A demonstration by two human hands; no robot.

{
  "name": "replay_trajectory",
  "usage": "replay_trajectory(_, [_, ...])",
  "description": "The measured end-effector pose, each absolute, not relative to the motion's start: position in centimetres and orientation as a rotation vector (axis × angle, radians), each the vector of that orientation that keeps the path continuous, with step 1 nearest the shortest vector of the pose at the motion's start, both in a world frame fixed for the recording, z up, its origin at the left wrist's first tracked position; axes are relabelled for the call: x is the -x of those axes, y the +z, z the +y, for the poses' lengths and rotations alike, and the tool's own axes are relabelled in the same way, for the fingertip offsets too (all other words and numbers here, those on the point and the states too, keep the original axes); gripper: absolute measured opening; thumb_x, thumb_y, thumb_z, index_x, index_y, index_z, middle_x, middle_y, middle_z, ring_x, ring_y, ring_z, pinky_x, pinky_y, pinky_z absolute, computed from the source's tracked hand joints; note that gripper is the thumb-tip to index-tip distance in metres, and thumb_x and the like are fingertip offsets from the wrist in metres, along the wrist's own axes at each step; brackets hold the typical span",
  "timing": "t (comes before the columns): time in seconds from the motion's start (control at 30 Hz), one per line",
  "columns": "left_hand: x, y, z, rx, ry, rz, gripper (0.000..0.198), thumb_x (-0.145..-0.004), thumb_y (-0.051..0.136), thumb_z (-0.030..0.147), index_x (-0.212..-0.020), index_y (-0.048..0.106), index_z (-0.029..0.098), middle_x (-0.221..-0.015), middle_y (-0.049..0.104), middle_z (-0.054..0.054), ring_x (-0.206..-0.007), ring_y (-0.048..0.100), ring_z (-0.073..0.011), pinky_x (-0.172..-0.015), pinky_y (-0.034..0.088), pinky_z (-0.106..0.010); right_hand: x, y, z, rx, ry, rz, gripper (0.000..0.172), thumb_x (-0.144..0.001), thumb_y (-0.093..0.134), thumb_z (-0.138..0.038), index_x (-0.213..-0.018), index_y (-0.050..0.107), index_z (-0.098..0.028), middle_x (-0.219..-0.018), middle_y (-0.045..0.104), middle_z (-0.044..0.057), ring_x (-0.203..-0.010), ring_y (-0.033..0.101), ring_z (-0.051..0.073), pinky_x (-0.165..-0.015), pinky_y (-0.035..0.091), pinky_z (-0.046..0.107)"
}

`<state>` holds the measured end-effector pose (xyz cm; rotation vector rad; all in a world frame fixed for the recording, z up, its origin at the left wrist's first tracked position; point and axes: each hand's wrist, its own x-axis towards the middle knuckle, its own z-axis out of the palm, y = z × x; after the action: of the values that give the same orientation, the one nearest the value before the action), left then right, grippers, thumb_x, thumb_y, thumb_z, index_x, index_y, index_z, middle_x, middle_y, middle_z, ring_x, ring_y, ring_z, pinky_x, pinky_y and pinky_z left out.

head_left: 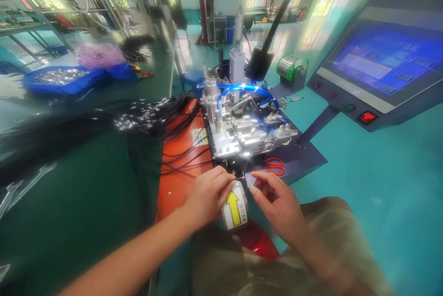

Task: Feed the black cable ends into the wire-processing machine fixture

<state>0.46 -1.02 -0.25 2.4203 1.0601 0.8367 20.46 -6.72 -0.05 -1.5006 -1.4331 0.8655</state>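
Note:
My left hand is closed in a pinch on a thin black cable, and a fine reddish wire end sticks out from its fingertips to the right. Just beyond that tip, my right hand has its thumb and index finger apart, with nothing visible between them. Both hands are in front of a metal bench machine with blue air tubes. Below them is a white label with a yellow arrow. Several black cables run across the orange plate to the left.
Red-handled scissors lie beside the machine. A control screen stands at the right, near a green-rimmed solder spool. To the left are a bundle of black cables, wrenches and a blue tray of small metal parts.

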Motion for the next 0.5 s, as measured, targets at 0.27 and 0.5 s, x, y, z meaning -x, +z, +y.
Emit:
replay_trajectory(0.27, [-0.51,-0.14,-0.98,-2.442,0.801,1.083,0.020,-0.097,0.047,0.024,-0.097,0.066,0.019,-0.084,0.060,-0.004,-0.074,0.056,-0.0139,-0.064,0.044,-0.025,-20.47,-0.48,-6.58,1.513,0.704,-1.560,0.027,-0.091,0.056,-0.029,-0.115,0.066,-0.023,-0.091,0.062,0.003,-0.065,0.056,0.014,-0.061,0.050,0.027])
replay_trajectory(0.5, [-0.46,-0.32,-0.89,-2.460,0.782,1.079,0.020,-0.097,0.047,0.025,-0.097,0.066,0.019,-0.084,0.059,-0.004,-0.072,0.055,-0.0137,-0.062,0.043,-0.025,-20.47,-0.79,-6.54,1.491,0.612,-1.650,0.029,-0.093,0.052,-0.028,-0.119,0.065,-0.024,-0.093,0.062,0.004,-0.069,0.058,0.016,-0.065,0.051,0.028])
